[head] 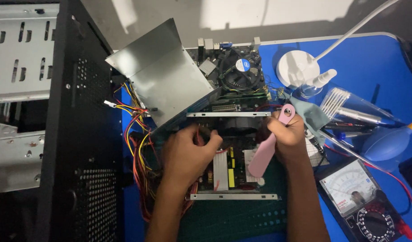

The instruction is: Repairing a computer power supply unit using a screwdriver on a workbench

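Blue worktable [376,58] crowded with parts. Opened power supply [228,152] lies beneath both hands. Left hand [188,154] curled on its edge; right hand [289,134] closed around pink brush [265,152]. Loose wires [136,134] beside left hand could be snagged; components risk being knocked by careless stroke.

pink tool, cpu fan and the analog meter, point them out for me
pink tool [263,157], head view, on the flat handle below the right hand [286,136]
cpu fan [240,71], head view, on the round black fan's hub
analog meter [355,184], head view, on the white dial face
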